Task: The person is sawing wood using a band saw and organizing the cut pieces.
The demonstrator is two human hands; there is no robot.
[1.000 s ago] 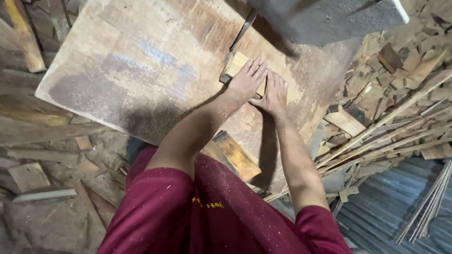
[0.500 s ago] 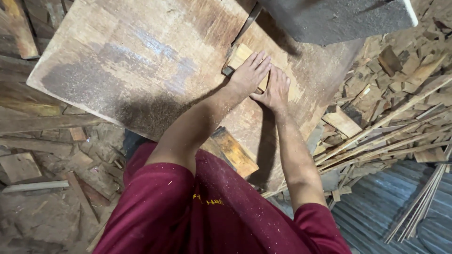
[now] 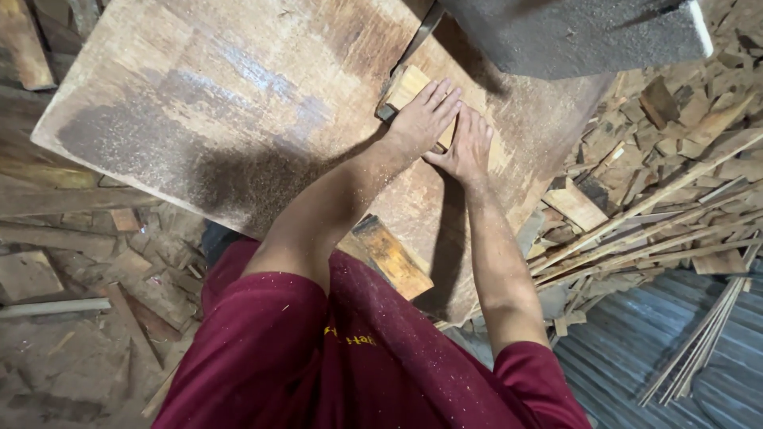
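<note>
Wooden block [image 3: 405,86], one, under left hand [image 3: 421,121] and right hand [image 3: 467,149].

Most of the small wood block [image 3: 407,86] lay hidden beneath the left hand [image 3: 421,121] and right hand [image 3: 467,149], only its far end showing. The grey machine housing [image 3: 572,32] was cut off by the top edge. The surface [image 3: 238,103] ran out of frame at the top. The person's maroon shirt [image 3: 350,357] was cropped at the bottom.
</note>
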